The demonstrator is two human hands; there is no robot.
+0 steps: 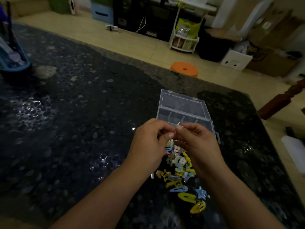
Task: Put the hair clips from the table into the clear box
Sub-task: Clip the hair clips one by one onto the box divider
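Pinching one small pale clip (178, 125) between left hand (149, 142) and right hand (198, 146), above clip pile (179, 169), beside open clear box (184, 111) near table's (74, 113) right edge.

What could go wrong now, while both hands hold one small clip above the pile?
The small clip, pinched between the left hand and right hand, might slip and fall outside the clear box. A wrist could also brush the pile of clips and scatter it over the dark table.

A small pale clip (179, 125) is pinched between left hand (148, 142) and right hand (198, 144), clear box (184, 109) at 12 o'clock, clip pile (181, 172) at 6.
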